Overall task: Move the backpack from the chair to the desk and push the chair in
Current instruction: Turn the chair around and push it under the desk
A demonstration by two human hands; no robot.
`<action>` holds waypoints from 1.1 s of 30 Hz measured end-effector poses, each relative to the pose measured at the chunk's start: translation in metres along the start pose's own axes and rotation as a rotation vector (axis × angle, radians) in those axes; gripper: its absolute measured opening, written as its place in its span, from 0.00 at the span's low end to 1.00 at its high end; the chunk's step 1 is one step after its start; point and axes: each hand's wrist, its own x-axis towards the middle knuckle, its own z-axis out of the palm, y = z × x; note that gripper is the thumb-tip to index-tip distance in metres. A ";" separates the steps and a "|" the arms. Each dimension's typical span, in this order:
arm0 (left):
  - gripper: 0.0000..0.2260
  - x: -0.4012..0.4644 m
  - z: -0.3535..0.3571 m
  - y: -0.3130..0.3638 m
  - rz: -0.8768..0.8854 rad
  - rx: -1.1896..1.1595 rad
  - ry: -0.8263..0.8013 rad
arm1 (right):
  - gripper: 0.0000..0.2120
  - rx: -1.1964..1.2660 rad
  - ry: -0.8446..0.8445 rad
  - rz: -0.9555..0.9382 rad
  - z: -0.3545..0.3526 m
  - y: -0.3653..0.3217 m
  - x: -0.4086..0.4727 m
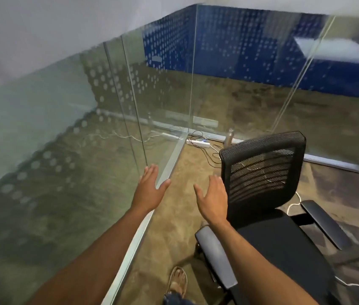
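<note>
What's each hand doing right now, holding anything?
Left hand: open, fingers spread, holding nothing.
Right hand: open, empty, beside the chair backrest.

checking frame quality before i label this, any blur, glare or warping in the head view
Head view: wide-angle warping bends the glass partition edges outward; upper left and far background are smeared with motion blur; pale reflections wash over the glass. The left hand, right hand and black mesh chair stay fairly sharp, under soft, even light with no hard shadows.
</note>
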 end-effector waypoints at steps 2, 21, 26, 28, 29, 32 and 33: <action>0.34 0.033 0.005 -0.003 0.004 0.020 -0.026 | 0.27 -0.011 0.033 0.030 0.008 0.002 0.032; 0.33 0.257 0.070 0.060 0.284 0.024 -0.310 | 0.36 -0.023 0.296 0.503 0.018 0.018 0.188; 0.33 0.305 0.105 0.076 0.392 0.024 -0.460 | 0.41 -0.047 0.325 0.657 0.026 0.027 0.215; 0.33 0.325 0.117 0.083 0.466 0.058 -0.523 | 0.42 -0.021 0.340 0.747 0.028 0.027 0.225; 0.33 0.335 0.123 0.087 0.494 0.064 -0.553 | 0.42 -0.012 0.355 0.786 0.029 0.025 0.228; 0.33 0.362 0.141 0.100 0.556 0.059 -0.644 | 0.43 0.004 0.378 0.892 0.030 0.025 0.238; 0.33 0.369 0.147 0.104 0.579 0.053 -0.675 | 0.43 0.014 0.376 0.923 0.030 0.026 0.239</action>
